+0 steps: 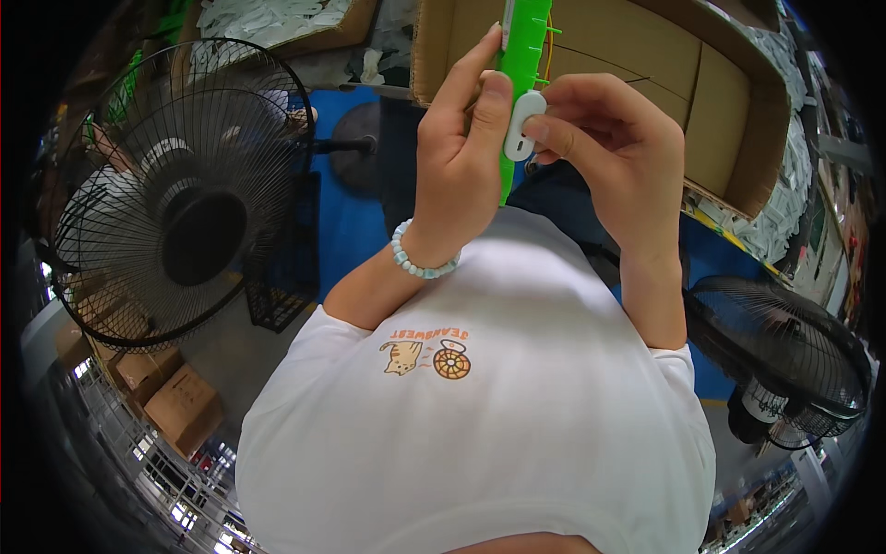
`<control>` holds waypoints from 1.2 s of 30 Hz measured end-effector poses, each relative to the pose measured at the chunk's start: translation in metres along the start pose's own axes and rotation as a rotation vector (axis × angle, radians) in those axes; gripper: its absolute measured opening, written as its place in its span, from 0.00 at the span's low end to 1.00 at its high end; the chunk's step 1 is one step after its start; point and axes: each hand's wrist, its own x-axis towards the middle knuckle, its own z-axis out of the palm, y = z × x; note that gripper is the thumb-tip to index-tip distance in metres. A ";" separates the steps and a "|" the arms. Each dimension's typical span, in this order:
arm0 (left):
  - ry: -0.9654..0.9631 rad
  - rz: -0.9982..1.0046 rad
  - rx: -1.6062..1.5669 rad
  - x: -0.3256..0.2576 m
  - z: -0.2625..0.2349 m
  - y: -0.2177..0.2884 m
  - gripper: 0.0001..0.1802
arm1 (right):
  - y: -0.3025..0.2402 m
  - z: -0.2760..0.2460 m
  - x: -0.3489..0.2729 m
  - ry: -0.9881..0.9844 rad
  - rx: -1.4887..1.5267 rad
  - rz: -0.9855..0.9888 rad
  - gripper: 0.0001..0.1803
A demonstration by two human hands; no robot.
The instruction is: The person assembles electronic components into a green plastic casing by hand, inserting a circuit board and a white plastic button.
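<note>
My left hand (466,138) is closed round a long bright green plastic strip (528,55) with small pegs along its right edge. The strip stands nearly upright in the picture and runs out at the top. Between the thumb and fingers of my right hand (618,138) is a small white oval plastic piece (524,129) with a dark slot near its lower end. That piece lies against the right side of the strip. Whether it is joined to the strip I cannot tell. Thin orange and yellow wires (551,51) show just behind the strip.
An open cardboard box (729,102) lies beyond my hands, with heaps of white plastic pieces (766,217) beside it. More white pieces fill a box (277,18) at the upper left. Black fans stand at left (198,226) and right (784,342).
</note>
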 end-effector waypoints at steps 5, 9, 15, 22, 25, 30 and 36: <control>0.064 -0.015 -0.097 -0.001 0.002 0.003 0.24 | 0.000 0.000 0.006 -0.083 0.150 0.088 0.08; 0.071 0.074 -0.025 0.000 0.000 0.000 0.22 | 0.001 -0.005 0.010 -0.114 0.231 0.107 0.07; 0.114 0.081 -0.123 0.002 0.003 -0.002 0.23 | 0.005 -0.010 0.014 -0.163 0.282 0.118 0.06; 0.155 0.098 -0.134 0.001 0.010 0.000 0.22 | 0.001 -0.004 0.013 -0.141 0.142 0.030 0.06; 0.130 0.064 -0.006 -0.001 0.007 0.001 0.21 | 0.000 0.001 0.012 -0.122 0.153 0.044 0.05; 0.166 0.094 0.055 0.002 0.007 -0.004 0.21 | 0.006 0.002 0.016 -0.137 0.192 0.063 0.05; 0.106 0.043 -0.001 0.016 0.008 -0.005 0.23 | 0.020 -0.003 0.024 -0.117 0.283 0.076 0.07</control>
